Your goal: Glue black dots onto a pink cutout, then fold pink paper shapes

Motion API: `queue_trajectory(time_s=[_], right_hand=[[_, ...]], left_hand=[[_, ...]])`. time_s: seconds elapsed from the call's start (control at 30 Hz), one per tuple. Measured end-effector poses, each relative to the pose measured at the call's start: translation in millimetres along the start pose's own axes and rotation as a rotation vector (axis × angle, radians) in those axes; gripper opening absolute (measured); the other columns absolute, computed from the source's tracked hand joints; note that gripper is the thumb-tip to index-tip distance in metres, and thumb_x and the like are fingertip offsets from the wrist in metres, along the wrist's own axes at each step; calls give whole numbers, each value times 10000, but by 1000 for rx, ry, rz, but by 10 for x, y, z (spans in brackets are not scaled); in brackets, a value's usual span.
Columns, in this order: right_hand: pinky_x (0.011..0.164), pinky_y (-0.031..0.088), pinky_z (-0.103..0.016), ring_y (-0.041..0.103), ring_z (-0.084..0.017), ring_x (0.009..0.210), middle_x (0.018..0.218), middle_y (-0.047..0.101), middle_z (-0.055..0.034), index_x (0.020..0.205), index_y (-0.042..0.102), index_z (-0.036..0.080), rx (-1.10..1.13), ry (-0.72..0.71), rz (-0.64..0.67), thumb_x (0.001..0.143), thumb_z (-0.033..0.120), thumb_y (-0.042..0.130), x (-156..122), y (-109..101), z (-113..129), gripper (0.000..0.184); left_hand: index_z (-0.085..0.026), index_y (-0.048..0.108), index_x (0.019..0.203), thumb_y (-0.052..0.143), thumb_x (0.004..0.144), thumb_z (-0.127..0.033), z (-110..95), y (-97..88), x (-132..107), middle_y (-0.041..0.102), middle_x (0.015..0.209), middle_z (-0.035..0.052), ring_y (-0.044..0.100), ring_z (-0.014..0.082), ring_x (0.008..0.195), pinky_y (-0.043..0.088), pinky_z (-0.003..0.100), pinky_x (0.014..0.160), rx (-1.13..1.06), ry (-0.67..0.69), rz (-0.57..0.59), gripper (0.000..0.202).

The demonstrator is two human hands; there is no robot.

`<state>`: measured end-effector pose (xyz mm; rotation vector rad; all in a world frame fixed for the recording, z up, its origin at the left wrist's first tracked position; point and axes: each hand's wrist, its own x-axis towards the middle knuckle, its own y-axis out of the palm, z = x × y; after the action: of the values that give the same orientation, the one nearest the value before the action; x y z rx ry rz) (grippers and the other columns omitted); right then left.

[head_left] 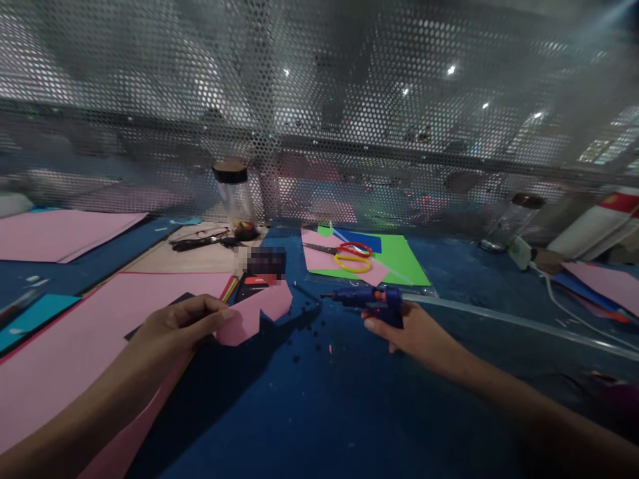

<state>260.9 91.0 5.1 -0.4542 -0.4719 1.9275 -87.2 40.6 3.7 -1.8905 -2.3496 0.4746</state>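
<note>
My left hand pinches a pink paper cut-out and holds it just above the blue table. My right hand is wrapped round the grip of a blue glue gun, whose nozzle points left toward the cut-out. The gun's white cord trails off to the right across the table. A small gap separates the nozzle from the paper.
A large pink sheet lies at the left. Scissors with red and yellow handles rest on green and pink paper behind the gun. A clear jar stands before the perforated metal screen. Another jar stands at the right.
</note>
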Motion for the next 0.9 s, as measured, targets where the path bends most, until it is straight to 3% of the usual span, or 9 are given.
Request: queue_trajectory(time_s=[0.27,0.5,0.9], right_hand=[[567,577,-332,681,-210,747,1054,748,-80,1153,702,239,-8,-71,-52,898,493,648,-209,120,23,364],[706,561,-356,669,-225,795,894,749,-42,999,739,238,-202,-250,-110,912,472,627,-377,217,173,274],[530,403,-257,507,-134,582,710,596,26,925,583,246,-190,-320,-58,929,383,610,-518,291,191,139]], left_hand=[[-204,684,730,739,767,-499,-60,69,-120,657,711,-10,568,170,711,426,247,658,134,129,74,302],[-195,698,752,763,781,-461,5,129,-163,666,701,-4,568,151,688,432,239,646,81,185,189,275],[-185,688,759,748,787,-442,-101,190,-269,646,699,-12,563,144,674,419,237,634,88,246,235,265]])
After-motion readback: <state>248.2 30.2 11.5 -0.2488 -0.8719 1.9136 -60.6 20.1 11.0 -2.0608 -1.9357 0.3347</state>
